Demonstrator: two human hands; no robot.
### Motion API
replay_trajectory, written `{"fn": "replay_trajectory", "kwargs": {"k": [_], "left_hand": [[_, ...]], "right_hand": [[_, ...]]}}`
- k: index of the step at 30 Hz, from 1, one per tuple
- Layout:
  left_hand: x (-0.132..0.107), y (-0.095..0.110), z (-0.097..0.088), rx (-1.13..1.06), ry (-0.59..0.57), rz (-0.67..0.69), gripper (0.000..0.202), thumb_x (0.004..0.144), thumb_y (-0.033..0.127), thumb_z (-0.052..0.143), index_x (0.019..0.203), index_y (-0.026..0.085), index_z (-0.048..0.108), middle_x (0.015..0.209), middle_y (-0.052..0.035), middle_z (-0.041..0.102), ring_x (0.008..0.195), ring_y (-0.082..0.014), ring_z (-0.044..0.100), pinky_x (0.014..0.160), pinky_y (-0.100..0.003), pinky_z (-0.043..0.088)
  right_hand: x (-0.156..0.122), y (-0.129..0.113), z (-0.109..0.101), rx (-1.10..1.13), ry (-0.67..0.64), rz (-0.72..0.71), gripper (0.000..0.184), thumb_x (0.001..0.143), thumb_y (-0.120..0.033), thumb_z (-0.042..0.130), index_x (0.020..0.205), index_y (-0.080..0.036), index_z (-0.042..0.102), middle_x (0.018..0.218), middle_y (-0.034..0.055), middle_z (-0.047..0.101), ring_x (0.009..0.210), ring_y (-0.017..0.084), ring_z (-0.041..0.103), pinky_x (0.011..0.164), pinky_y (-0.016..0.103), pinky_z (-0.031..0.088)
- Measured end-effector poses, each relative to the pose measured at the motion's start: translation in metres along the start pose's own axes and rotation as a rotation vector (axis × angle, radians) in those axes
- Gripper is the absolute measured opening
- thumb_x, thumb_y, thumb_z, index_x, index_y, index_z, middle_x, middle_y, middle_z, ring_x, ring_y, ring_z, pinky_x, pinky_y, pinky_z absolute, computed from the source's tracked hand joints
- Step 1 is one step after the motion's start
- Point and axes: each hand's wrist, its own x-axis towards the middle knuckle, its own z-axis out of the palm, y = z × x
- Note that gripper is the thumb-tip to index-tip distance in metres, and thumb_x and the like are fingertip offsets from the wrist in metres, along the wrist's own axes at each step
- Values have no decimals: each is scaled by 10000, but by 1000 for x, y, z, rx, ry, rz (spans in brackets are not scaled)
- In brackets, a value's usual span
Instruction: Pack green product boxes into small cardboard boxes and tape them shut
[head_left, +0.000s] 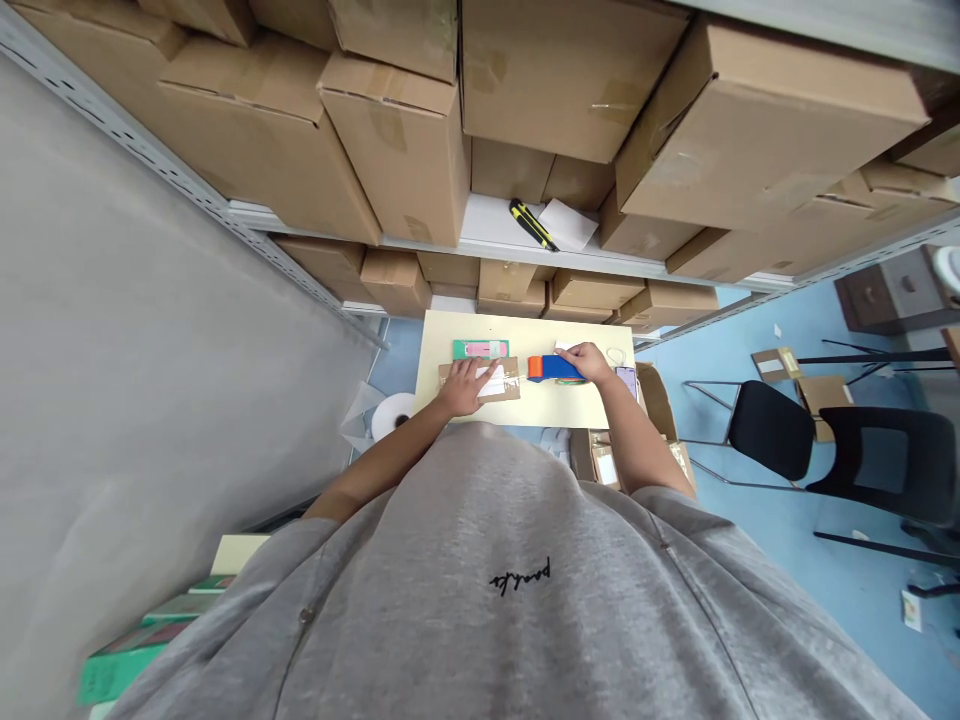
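Note:
My left hand point(460, 389) lies with its fingers spread over a small brown cardboard box point(511, 382) that has a white label on it. In my right hand point(587, 361) is a blue and orange tape dispenser point(556, 367), held to the right of the box. Its orange end points toward the box, and a strip of tape seems to run across the short gap between them. Just behind the box lies a green package with a pink item point(480, 349). Part of a white item shows by my right fingers.
The pale table point(487, 325) stands before shelves stacked with cardboard boxes point(397, 130). A yellow-black utility knife point(533, 224) lies on a shelf above. A phone point(627, 380) is at the table's right edge, beside an open carton point(660, 400). Black chairs point(772, 430) stand to the right.

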Motion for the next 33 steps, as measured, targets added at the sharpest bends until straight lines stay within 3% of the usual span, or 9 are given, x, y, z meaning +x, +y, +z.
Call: {"fn": "replay_trajectory", "kwargs": {"k": [8, 12, 16, 20, 23, 25, 27, 30, 33], "left_hand": [[-3, -9, -3, -14, -43, 35, 1058, 855, 461, 675, 1718, 304, 85, 1651, -187, 342, 1485, -448, 325, 1219, -588, 174], [4, -11, -3, 49, -78, 40, 1071, 813, 433, 729, 1713, 316, 159, 1680, -205, 309, 1512, -474, 309, 1225, -642, 139], [17, 4, 1, 58, -82, 44, 1123, 759, 437, 761, 1702, 184, 205, 1730, -254, 200, 1566, -529, 185, 1219, -728, 19], [34, 25, 5, 59, -67, 58, 1172, 747, 510, 782, 1688, 110, 209, 1732, -282, 169, 1584, -514, 151, 1245, -684, 30], [41, 28, 5, 49, -67, 64, 1176, 768, 545, 786, 1708, 177, 183, 1701, -255, 273, 1537, -502, 268, 1247, -648, 95], [42, 25, 3, 29, -62, 63, 1147, 799, 567, 762, 1716, 228, 163, 1677, -234, 323, 1492, -490, 334, 1231, -641, 141], [40, 21, 2, 11, -50, 59, 1124, 819, 583, 739, 1719, 254, 152, 1668, -223, 334, 1463, -481, 360, 1217, -634, 163], [37, 18, 2, 3, -39, 58, 1107, 825, 596, 726, 1718, 278, 155, 1666, -207, 331, 1449, -472, 359, 1212, -618, 163], [35, 18, 1, 9, -43, 78, 1081, 834, 608, 710, 1715, 302, 162, 1645, -193, 357, 1447, -462, 349, 1210, -606, 160]], "right_hand": [[-9, 9, 22, 6, -27, 21, 833, 839, -982, 275, 516, -231, 437, 539, 17, 487, 575, 163, 447, 576, 298, 363], [-10, 7, 31, -76, -15, -29, 805, 905, -909, 278, 582, -225, 556, 623, 35, 603, 642, 179, 529, 616, 291, 360], [-9, 3, 33, -122, -62, -58, 751, 944, -849, 337, 704, -228, 684, 743, 51, 704, 725, 193, 604, 641, 283, 365], [-8, 1, 32, -177, -85, -35, 693, 964, -813, 410, 784, -230, 739, 839, 61, 760, 802, 211, 657, 661, 279, 381], [-11, 0, 28, -199, -80, -23, 585, 977, -754, 499, 1025, -247, 787, 967, 63, 798, 908, 234, 693, 713, 275, 415], [-13, -2, 26, -209, -74, -32, 532, 1001, -683, 532, 1293, -286, 732, 1047, 50, 810, 985, 251, 705, 767, 282, 440], [-16, -4, 24, -233, -87, -61, 492, 1043, -607, 499, 1422, -341, 667, 1143, 30, 808, 1051, 260, 705, 817, 298, 456], [-19, -7, 26, -277, -111, -68, 445, 1083, -542, 415, 1314, -363, 751, 1232, 8, 792, 1086, 262, 704, 835, 313, 461], [-20, -5, 26, -282, -87, -32, 482, 1075, -563, 407, 1168, -324, 816, 1150, 23, 814, 1040, 257, 712, 793, 310, 449]]}}
